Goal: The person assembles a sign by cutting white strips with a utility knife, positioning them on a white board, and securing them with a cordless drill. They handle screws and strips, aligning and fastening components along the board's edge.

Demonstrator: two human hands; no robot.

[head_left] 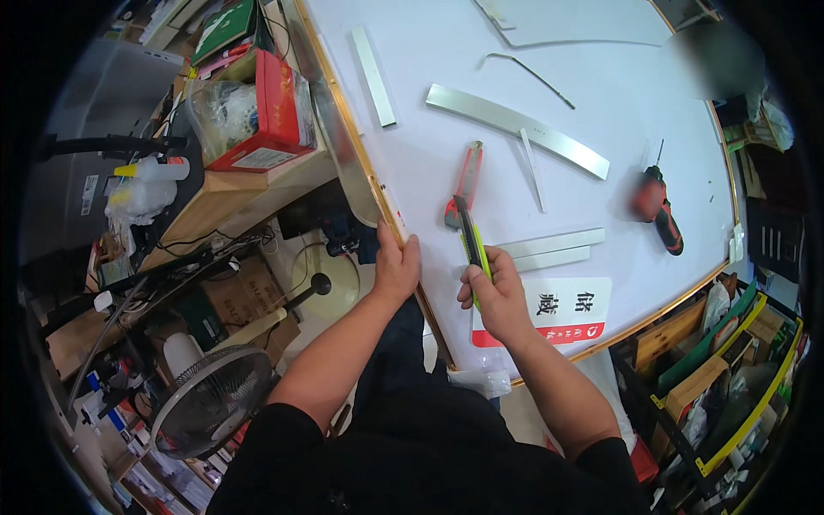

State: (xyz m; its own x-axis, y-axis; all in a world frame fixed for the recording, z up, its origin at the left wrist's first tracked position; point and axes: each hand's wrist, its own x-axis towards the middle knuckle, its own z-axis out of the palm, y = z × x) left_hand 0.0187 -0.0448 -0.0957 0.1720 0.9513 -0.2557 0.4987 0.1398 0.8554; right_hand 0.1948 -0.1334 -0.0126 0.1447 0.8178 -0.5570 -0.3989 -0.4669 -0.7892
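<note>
The left hand (pixel 397 268) lies at the left edge of the worktop (pixel 635 99), against its wooden trim (pixel 350 134); whether it clamps the trim cannot be told. The right hand (pixel 498 296) is closed on the rear part of the utility knife (pixel 472 236), above the near part of the worktop. The knife is slim, with a bright yellow-green body and a black centre section; its dark front end points away from the person and overlaps a red tool (pixel 467 184) in view. Contact between the two cannot be confirmed.

A white-and-red sign plate (pixel 592 296) lies beside the right forearm, near the front edge. Just beyond it, two pale strips (pixel 558 246) limit room to the right of the hand. A bare strip of surface separates the red tool from the left trim. A wider bare area extends between the pale strips and the red-and-black power driver (pixel 667 225). Farther out lie a broad silver bar (pixel 489 113) and a bent rod (pixel 536 75).
</note>
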